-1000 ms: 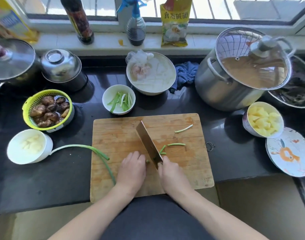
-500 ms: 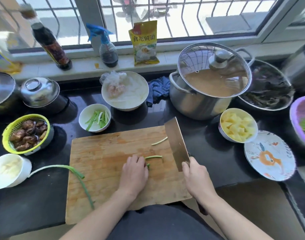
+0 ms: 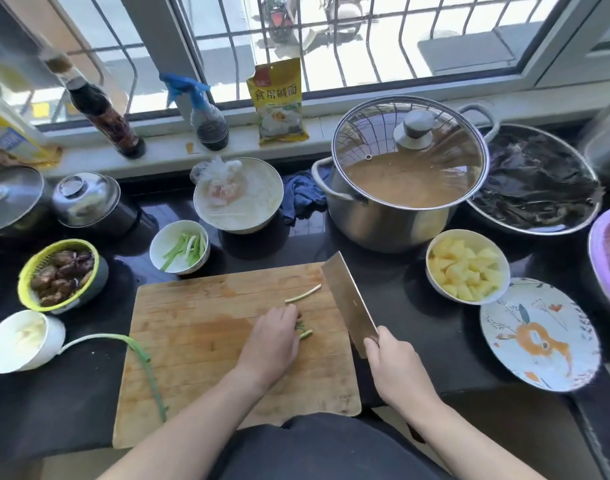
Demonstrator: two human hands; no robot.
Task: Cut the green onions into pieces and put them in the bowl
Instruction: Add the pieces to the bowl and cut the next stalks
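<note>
A wooden cutting board [image 3: 199, 341] lies on the dark counter in front of me. My left hand [image 3: 272, 344] rests on it, fingers closed over a few cut green onion pieces [image 3: 305, 334]. Another cut piece [image 3: 302, 293] lies just beyond. My right hand [image 3: 393, 365] grips a cleaver [image 3: 348, 303] by its handle, blade raised at the board's right edge. A long whole green onion [image 3: 147, 368] crosses the board's left edge. A small white bowl [image 3: 165, 245] behind the board holds cut green onion strips.
A lidded steel pot [image 3: 383, 216] stands back right, with a bowl of potato chunks [image 3: 468, 266] and a patterned plate [image 3: 539, 334] to the right. A green basket of mushrooms [image 3: 59, 275] and a white bowl [image 3: 22, 341] sit left. A large white bowl [image 3: 239, 195] stands behind.
My right hand lifted the cleaver off the board and carried it to the right. My left hand gathered the cut pieces. The view tilted up toward the window.
</note>
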